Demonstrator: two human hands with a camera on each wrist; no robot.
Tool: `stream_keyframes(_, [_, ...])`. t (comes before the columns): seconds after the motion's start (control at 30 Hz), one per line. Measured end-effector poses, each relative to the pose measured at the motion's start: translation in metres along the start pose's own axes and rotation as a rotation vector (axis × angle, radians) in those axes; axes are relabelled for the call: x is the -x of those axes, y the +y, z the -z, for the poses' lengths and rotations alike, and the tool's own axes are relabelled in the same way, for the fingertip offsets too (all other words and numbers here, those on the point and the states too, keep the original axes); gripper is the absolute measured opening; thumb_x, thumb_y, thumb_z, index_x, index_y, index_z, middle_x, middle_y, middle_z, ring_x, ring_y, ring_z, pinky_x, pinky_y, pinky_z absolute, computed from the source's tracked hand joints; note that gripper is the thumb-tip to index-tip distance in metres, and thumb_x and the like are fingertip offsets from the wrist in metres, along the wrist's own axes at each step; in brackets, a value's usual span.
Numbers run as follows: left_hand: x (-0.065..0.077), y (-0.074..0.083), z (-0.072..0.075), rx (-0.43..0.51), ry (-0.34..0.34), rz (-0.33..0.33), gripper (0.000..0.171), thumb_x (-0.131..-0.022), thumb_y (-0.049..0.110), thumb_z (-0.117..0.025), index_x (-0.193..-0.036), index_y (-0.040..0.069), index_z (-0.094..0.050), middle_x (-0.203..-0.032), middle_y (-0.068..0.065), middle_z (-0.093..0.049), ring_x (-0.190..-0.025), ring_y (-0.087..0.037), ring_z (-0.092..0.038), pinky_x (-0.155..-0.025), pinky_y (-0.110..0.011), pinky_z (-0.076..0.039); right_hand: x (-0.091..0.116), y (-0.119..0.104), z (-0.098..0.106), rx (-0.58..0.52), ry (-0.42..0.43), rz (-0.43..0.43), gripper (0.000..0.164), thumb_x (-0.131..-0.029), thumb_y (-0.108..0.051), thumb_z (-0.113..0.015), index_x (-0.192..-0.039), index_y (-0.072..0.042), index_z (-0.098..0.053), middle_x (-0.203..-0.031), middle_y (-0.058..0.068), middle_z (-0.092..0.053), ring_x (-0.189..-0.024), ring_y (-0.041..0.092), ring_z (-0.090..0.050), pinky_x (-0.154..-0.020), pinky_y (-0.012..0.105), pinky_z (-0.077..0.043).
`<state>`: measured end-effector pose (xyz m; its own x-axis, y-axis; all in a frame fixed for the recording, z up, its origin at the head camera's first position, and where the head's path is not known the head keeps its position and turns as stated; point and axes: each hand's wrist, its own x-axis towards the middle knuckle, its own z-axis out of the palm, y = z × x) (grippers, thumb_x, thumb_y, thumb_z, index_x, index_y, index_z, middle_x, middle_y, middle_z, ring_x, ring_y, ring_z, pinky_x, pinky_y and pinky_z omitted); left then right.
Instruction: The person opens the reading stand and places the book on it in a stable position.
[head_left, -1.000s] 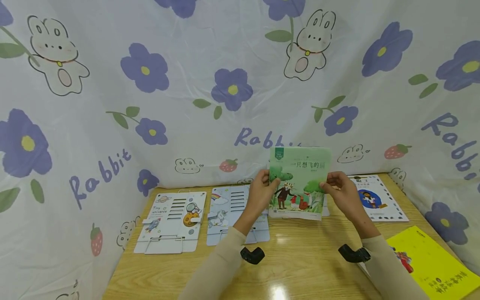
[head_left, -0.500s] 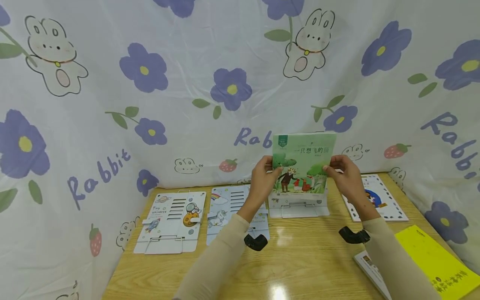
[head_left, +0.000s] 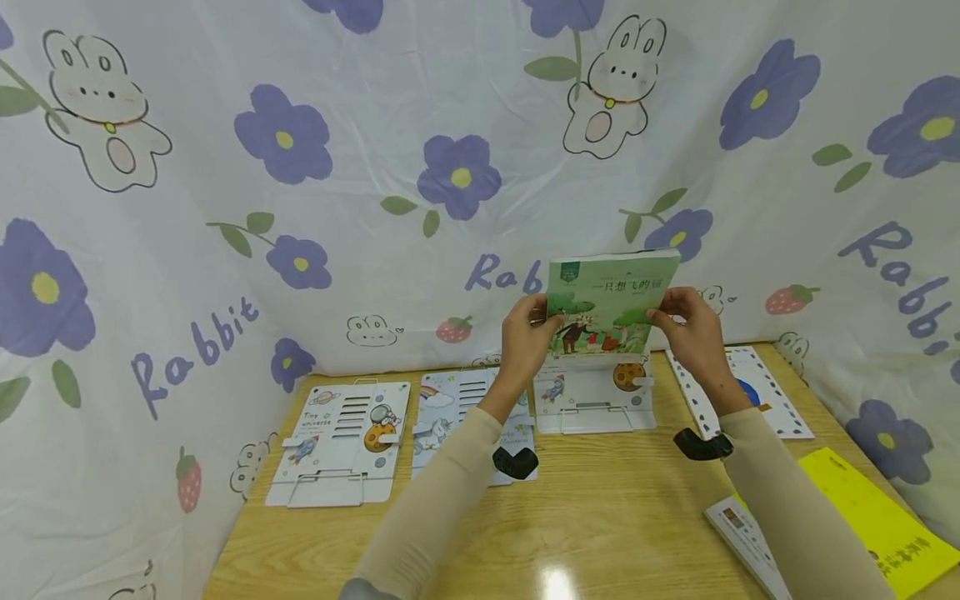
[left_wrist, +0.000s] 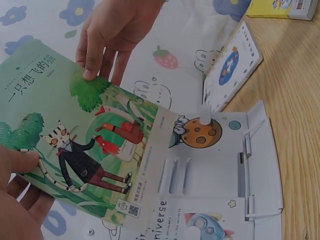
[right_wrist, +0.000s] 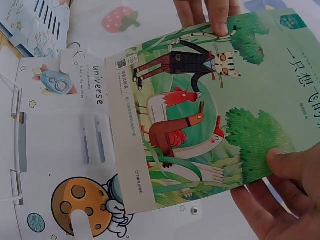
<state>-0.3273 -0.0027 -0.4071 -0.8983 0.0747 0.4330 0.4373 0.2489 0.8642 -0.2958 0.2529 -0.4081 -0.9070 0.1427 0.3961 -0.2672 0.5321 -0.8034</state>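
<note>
A green picture book [head_left: 611,308] with a cat and birds on its cover is held up between both hands. My left hand [head_left: 525,346] pinches its left edge, thumb on the front cover and fingers behind. On the opposite edge my right hand [head_left: 693,337] grips it the same way. Behind and below the book stands a white book stand [head_left: 596,400] with a planet and rocket print, its upper part hidden by the book. In the right wrist view the book's lower edge overlaps the stand [right_wrist: 60,140]; whether they touch I cannot tell.
To the left are a unicorn book stand [head_left: 442,417] and a Tiny universe book stand [head_left: 341,442]. A white book [head_left: 772,392] leans at the back right. Nearer lie a yellow book [head_left: 885,517] and a white book [head_left: 742,533], partly under the right forearm. A printed curtain hangs behind.
Both hands have raised the green book, shifting it slightly right and tilting its top back. More of the stand behind it now shows.
</note>
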Motion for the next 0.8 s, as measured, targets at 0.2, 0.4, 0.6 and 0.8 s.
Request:
stream_keyframes(0.2, [-0.002, -0.004, -0.001, -0.019, -0.005, 0.036, 0.023, -0.1, 0.013, -0.076, -0.122, 0.008, -0.073, -0.121, -0.01, -0.072, -0.114, -0.027, -0.073, -0.089, -0.034, -0.063, -0.006, 0.007, -0.003, 0.005, 0.016, -0.003, 0.036, -0.108, -0.018, -0.064, -0.134, 0.006, -0.055, -0.132, 0.03, -0.063, -0.129, 0.047, -0.059, -0.107, 0.064, -0.049])
stream_keyframes(0.4, [-0.004, -0.01, -0.002, -0.018, -0.001, 0.057, 0.022, -0.099, 0.013, -0.077, -0.12, 0.009, -0.074, -0.119, -0.01, -0.074, -0.114, -0.026, -0.074, -0.087, -0.036, -0.063, -0.009, 0.012, -0.006, 0.008, 0.018, -0.011, 0.037, -0.108, -0.016, -0.065, -0.135, 0.006, -0.056, -0.131, 0.03, -0.064, -0.128, 0.048, -0.06, -0.109, 0.065, -0.048])
stream_keyframes(0.6, [-0.005, -0.016, -0.003, -0.026, -0.011, 0.074, 0.024, -0.099, 0.015, -0.077, -0.123, 0.009, -0.074, -0.119, -0.01, -0.074, -0.115, -0.027, -0.072, -0.089, -0.037, -0.063, -0.01, 0.017, -0.006, 0.007, -0.009, -0.023, 0.038, -0.108, -0.016, -0.065, -0.137, 0.007, -0.055, -0.132, 0.031, -0.064, -0.127, 0.048, -0.06, -0.11, 0.066, -0.047])
stream_keyframes(0.8, [-0.006, -0.023, -0.004, -0.016, -0.018, 0.093, 0.024, -0.098, 0.015, -0.078, -0.122, 0.01, -0.075, -0.117, -0.01, -0.075, -0.113, -0.027, -0.073, -0.087, -0.036, -0.063, -0.011, 0.023, -0.008, 0.002, -0.035, -0.041, 0.041, -0.108, -0.018, -0.064, -0.139, 0.007, -0.054, -0.135, 0.032, -0.063, -0.129, 0.049, -0.06, -0.107, 0.064, -0.051])
